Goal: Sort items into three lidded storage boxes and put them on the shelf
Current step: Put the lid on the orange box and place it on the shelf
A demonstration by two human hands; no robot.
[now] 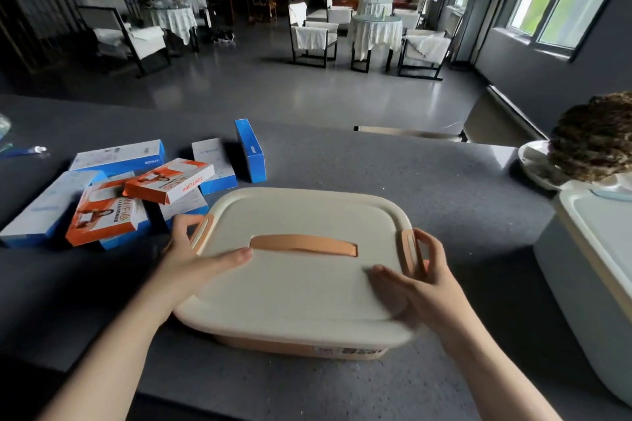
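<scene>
A cream-lidded storage box (301, 287) with a peach base, peach top handle (303, 245) and peach side latches sits on the dark grey counter in front of me. My left hand (195, 253) grips its left edge, fingers around the left latch, thumb lying on the lid. My right hand (415, 278) holds the right edge, fingers on the right latch, thumb on the lid. To the left lies a loose pile of blue-and-white boxes (118, 156) and two orange boxes (169, 179); one blue box (251, 150) stands upright.
A second box with a white lid (602, 249) stands at the right edge of the counter (444, 188). Behind it a white plate (537, 164) holds a brown lumpy object (595, 137). Beyond the counter is a room with chairs and clothed tables.
</scene>
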